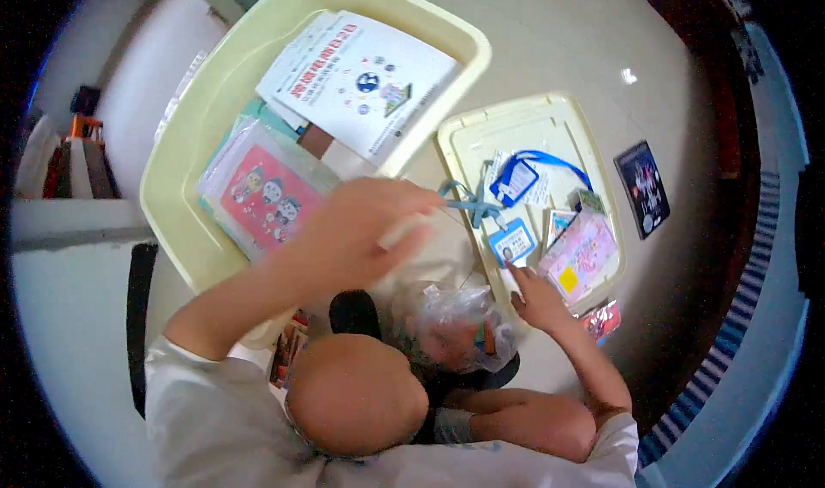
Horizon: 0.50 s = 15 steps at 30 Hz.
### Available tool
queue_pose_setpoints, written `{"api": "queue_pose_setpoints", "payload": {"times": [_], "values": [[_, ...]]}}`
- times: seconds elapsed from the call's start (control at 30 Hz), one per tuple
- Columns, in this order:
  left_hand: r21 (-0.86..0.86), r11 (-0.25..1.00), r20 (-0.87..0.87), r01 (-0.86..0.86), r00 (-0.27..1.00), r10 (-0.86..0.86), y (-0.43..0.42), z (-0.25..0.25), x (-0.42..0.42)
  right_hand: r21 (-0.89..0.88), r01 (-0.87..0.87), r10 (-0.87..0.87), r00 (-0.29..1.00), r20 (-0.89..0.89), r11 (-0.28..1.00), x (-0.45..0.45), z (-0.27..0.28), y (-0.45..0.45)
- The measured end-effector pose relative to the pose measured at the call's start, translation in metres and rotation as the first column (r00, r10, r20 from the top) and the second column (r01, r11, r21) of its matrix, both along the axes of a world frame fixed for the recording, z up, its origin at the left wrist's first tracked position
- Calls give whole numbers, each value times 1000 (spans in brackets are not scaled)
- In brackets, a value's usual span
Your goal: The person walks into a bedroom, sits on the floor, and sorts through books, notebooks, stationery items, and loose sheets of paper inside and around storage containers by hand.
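My left hand point(365, 234) is raised over the near edge of the large cream bin, slightly blurred. Its fingers stretch toward a grey-blue lanyard point(471, 204), with the thumb apart; whether the fingertips touch the strap is unclear. That lanyard leads to a blue-framed ID badge point(513, 242) on the cream lid point(460, 144). With its index finger extended at the badge's lower edge, my right hand point(541, 299) rests at the lid's near side. Beyond the badge lies a blue card holder point(518, 181) with a blue strap. A pink patterned packet point(580, 256) sits right of my right hand.
The cream bin point(163, 196) holds a white printed booklet point(361, 80) and a pink folder point(268, 198) with cartoon figures. A clear plastic bag point(460, 325) stands between my legs. On the floor at right lie a dark case point(642, 189) and a small red packet point(601, 318).
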<state>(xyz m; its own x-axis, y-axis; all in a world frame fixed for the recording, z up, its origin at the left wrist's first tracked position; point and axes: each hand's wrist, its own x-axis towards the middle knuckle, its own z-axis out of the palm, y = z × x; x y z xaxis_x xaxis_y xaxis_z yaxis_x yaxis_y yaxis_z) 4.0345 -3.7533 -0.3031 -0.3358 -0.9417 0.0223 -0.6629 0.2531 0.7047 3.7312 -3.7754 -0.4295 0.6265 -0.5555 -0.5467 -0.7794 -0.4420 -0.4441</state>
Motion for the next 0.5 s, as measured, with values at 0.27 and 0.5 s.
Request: {"api": "queue_pose_setpoints", "payload": {"times": [0.27,0.5], "values": [[673,568,-352,-474,470,809,26,-71,132,-394,-16,212,862,461,919,117,105,-73],[890,243,-138,-386,281,950,2,-72,154,-434,-157,337,863,377,887,271,107,-93]]}}
